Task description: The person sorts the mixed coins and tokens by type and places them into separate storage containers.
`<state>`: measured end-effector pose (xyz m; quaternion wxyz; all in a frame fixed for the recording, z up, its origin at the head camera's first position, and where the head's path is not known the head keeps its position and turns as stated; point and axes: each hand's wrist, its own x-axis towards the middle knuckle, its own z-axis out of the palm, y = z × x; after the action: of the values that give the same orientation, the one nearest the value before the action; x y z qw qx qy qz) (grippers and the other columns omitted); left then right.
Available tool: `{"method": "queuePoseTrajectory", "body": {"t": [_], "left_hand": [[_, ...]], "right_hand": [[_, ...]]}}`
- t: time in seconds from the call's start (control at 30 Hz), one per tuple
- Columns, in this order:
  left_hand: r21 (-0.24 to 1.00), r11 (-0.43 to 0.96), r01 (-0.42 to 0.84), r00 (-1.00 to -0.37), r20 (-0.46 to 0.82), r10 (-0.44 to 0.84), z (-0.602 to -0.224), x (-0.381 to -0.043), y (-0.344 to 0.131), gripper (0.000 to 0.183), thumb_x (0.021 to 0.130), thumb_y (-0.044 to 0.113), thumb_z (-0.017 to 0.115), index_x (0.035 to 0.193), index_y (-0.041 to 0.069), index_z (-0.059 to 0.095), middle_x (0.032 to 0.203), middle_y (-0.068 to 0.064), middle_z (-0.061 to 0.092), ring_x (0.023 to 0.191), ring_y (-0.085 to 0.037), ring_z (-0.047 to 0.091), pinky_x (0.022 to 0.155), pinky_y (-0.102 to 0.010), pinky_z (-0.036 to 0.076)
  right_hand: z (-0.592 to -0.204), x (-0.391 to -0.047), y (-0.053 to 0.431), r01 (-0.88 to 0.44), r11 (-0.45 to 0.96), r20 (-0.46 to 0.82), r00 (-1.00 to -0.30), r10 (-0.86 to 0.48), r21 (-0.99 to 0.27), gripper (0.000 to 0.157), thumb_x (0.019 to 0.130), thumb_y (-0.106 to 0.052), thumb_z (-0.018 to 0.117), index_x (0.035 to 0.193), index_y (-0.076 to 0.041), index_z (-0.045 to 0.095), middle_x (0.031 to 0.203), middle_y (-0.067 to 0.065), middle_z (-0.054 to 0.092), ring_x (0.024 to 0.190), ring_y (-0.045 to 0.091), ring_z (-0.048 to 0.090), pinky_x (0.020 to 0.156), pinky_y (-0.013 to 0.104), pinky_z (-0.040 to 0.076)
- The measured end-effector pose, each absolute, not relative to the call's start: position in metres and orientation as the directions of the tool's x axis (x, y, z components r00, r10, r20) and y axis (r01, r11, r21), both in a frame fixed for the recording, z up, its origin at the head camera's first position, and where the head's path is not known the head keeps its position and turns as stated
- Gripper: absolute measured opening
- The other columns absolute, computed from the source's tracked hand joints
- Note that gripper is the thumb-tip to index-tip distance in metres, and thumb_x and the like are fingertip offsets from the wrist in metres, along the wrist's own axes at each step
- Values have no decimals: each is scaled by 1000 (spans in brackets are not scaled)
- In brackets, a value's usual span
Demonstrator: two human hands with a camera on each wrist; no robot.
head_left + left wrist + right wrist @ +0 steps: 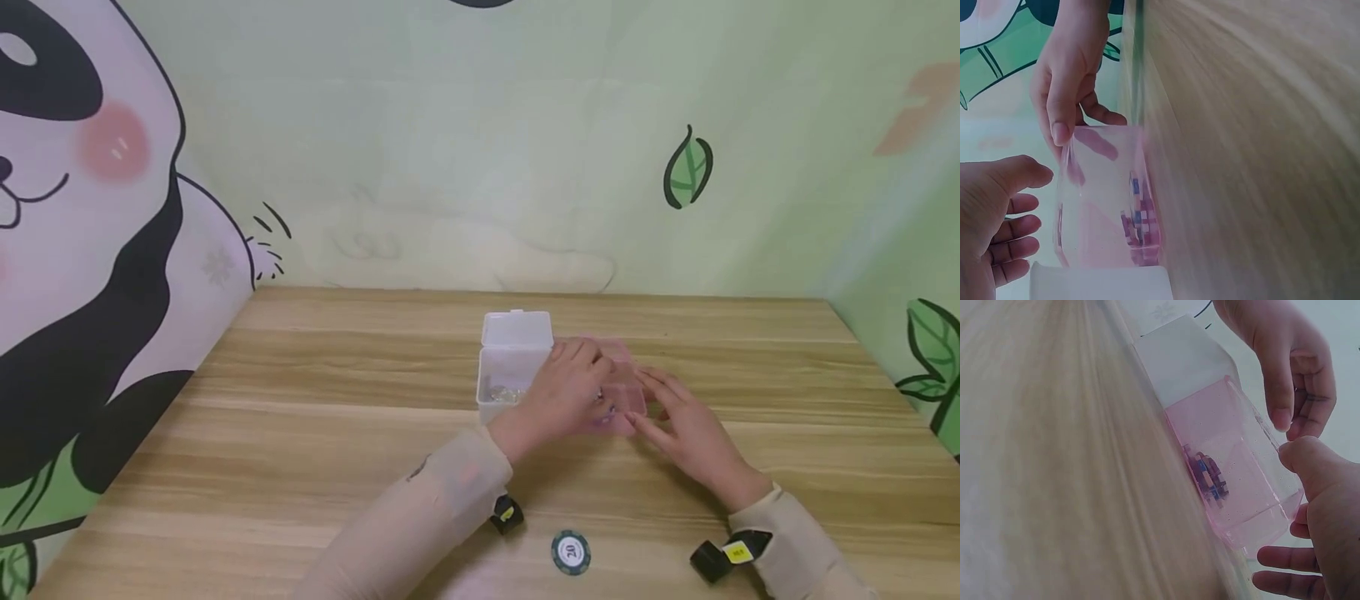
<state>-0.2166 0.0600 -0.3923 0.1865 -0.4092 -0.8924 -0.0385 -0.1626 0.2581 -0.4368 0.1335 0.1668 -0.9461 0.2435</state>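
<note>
A see-through pink plastic box point(634, 400) stands on the table, with several poker chips point(1210, 478) lying at its bottom. My right hand point(693, 433) holds the box's right end, thumb at the near corner and fingers round the far side. Over the top of the pink box is my left hand point(570, 387), its fingers loosely bent; in the left wrist view nothing shows between its fingers and thumb. Close against the pink box's left side stands a white box point(491, 410) with its lid point(517, 330) tipped back and pale discs inside.
One green poker chip point(571, 552) marked 20 lies on the wooden table point(337, 433) near the front edge, between the forearms. A wall point(450, 150) painted with a panda and leaves rises behind the table.
</note>
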Motion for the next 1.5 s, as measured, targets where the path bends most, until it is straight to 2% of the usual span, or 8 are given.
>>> {"method": "queuePoseTrajectory", "body": {"t": [0.37, 0.63, 0.8, 0.97, 1.03, 1.2, 1.4, 1.5], "left_hand": [[-54, 629, 776, -564, 387, 729, -384, -203, 51, 36, 86, 39, 69, 110, 13, 64, 103, 2, 59, 108, -16, 53, 104, -31, 41], [-51, 604, 795, -536, 405, 741, -384, -190, 40, 34, 86, 41, 69, 106, 13, 64, 99, 3, 61, 97, -14, 54, 86, -26, 45], [-68, 595, 801, -529, 385, 756, -386, -183, 35, 34, 85, 41, 68, 105, 15, 64, 100, 4, 61, 96, -13, 56, 78, -24, 45], [7, 576, 818, -554, 281, 784, -386, -174, 28, 34, 87, 41, 67, 110, 17, 63, 106, 5, 64, 101, -11, 58, 82, -23, 46], [46, 563, 825, -556, 250, 793, -387, -171, 25, 33, 87, 40, 67, 110, 17, 63, 105, 6, 65, 98, -10, 58, 82, -22, 46], [166, 513, 842, -538, 194, 820, -392, -166, 17, 32, 86, 39, 69, 107, 16, 63, 99, 7, 66, 90, -7, 59, 85, -20, 47], [360, 450, 817, -512, 94, 854, -401, -161, 4, 32, 84, 35, 73, 107, 15, 64, 104, 6, 65, 92, -7, 59, 82, -10, 44], [393, 428, 814, -486, 57, 872, -406, -158, -1, 33, 83, 36, 73, 108, 16, 65, 106, 6, 64, 93, -6, 58, 83, -8, 43]], "right_hand": [[-437, -163, 258, -378, 832, 334, -909, -249, -406, 59, 91, -24, 65, 140, 0, 44, 140, 21, 46, 89, 30, 67, 78, 47, 57], [-435, -161, 258, -370, 832, 320, -915, -247, -413, 60, 91, -24, 65, 140, 2, 43, 141, 23, 45, 91, 34, 67, 79, 48, 57], [-435, -161, 258, -373, 831, 324, -913, -248, -414, 59, 91, -24, 65, 140, 2, 44, 141, 23, 45, 91, 34, 67, 79, 49, 57], [-434, -161, 258, -373, 831, 321, -913, -251, -413, 60, 91, -25, 65, 140, 2, 43, 141, 22, 46, 91, 33, 67, 80, 50, 56], [-435, -162, 258, -374, 830, 318, -914, -253, -413, 60, 91, -25, 65, 140, 2, 43, 141, 22, 45, 90, 33, 67, 80, 50, 56], [-436, -163, 259, -375, 832, 316, -913, -257, -409, 61, 91, -25, 64, 141, 1, 42, 141, 23, 45, 88, 32, 68, 80, 49, 56], [-436, -162, 257, -369, 834, 309, -917, -253, -411, 61, 91, -26, 64, 141, 1, 42, 141, 22, 45, 88, 31, 67, 79, 48, 57], [-435, -162, 258, -361, 837, 306, -920, -246, -411, 61, 92, -27, 64, 142, 0, 42, 142, 22, 45, 88, 31, 67, 79, 48, 57]]}}
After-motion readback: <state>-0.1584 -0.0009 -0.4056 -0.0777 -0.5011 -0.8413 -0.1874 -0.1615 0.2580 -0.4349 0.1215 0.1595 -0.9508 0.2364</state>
